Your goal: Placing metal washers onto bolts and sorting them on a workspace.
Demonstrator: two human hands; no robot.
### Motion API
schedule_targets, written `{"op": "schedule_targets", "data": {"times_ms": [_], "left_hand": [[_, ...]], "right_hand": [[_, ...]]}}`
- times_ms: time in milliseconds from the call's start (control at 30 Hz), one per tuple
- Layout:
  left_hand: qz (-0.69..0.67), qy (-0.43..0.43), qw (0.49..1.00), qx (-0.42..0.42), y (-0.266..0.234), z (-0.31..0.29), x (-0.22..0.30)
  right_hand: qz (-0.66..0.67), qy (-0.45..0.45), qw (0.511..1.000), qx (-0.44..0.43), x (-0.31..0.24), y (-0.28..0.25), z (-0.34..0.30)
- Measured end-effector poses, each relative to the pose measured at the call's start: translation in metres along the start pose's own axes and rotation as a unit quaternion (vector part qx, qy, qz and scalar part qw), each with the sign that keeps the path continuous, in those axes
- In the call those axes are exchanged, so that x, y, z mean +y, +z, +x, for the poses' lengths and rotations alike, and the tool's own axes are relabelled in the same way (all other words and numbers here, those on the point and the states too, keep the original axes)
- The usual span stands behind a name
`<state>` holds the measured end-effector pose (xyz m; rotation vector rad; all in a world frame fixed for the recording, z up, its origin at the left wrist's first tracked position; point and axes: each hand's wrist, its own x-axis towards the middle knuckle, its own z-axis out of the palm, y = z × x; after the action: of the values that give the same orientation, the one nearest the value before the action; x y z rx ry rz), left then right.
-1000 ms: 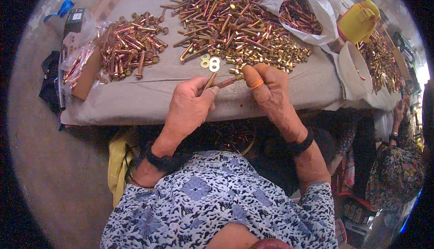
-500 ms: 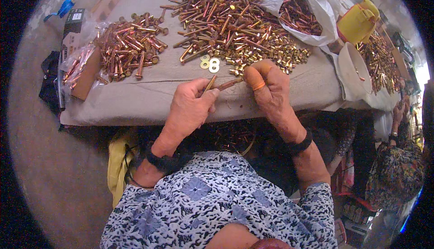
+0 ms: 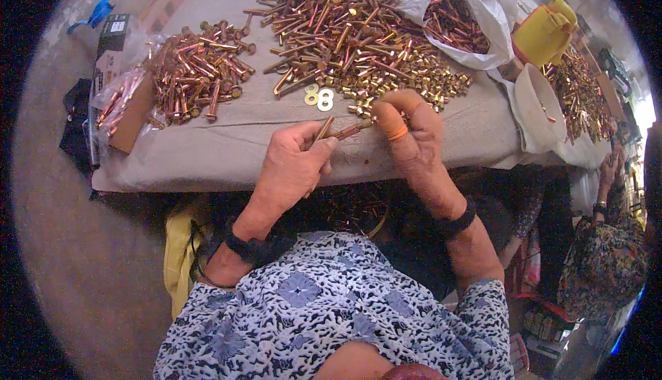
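Observation:
My left hand (image 3: pixel 293 163) is closed round two long coppery bolts. One bolt (image 3: pixel 325 129) points up and away, while the other bolt (image 3: pixel 349 131) sticks out toward my right hand with a small brassy piece at its far end. My right hand (image 3: pixel 416 132), with an orange cover on one digit, is curled in a pinch close beside that end. Whatever its fingertips hold, if anything, is hidden. Just beyond both hands lie a heap of small brass-coloured nuts (image 3: pixel 407 83) and a few flat washers (image 3: pixel 325 100).
A large bolt heap (image 3: pixel 331 21) covers the far middle of the cloth-covered table (image 3: pixel 227 156). Another bolt pile (image 3: pixel 200 70) lies left, by a cardboard flap (image 3: pixel 132 114). At right are a white bag (image 3: pixel 500 28), a yellow container (image 3: pixel 545 32), a white bowl (image 3: pixel 538 107) and another person's arm (image 3: pixel 607 173).
My right hand's fingertips have shifted slightly up and away from the bolt's end, uncovering the small brassy piece there. The left hand has moved a little to the right with its bolts.

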<state>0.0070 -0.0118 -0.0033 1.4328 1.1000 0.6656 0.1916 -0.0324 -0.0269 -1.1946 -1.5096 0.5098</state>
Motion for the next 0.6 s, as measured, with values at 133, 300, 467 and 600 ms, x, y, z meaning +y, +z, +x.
{"op": "schedule_targets", "data": {"times_ms": [133, 300, 467, 600], "left_hand": [[-0.019, 0.002, 1.000, -0.005, 0.005, -0.002, 0.005], [-0.033, 0.009, 0.999, 0.031, 0.006, 0.002, 0.003], [-0.154, 0.011, 0.979, 0.132, -0.017, 0.018, -0.013], [-0.148, 0.022, 0.984, 0.095, -0.018, 0.014, -0.006]], "right_hand": [[0.301, 0.056, 0.952, 0.019, -0.013, 0.012, 0.003], [0.423, 0.103, 0.900, 0.013, -0.027, 0.022, 0.002], [0.412, 0.149, 0.899, -0.035, -0.038, 0.008, -0.008], [0.304, 0.164, 0.938, -0.010, -0.034, 0.005, -0.008]]}}
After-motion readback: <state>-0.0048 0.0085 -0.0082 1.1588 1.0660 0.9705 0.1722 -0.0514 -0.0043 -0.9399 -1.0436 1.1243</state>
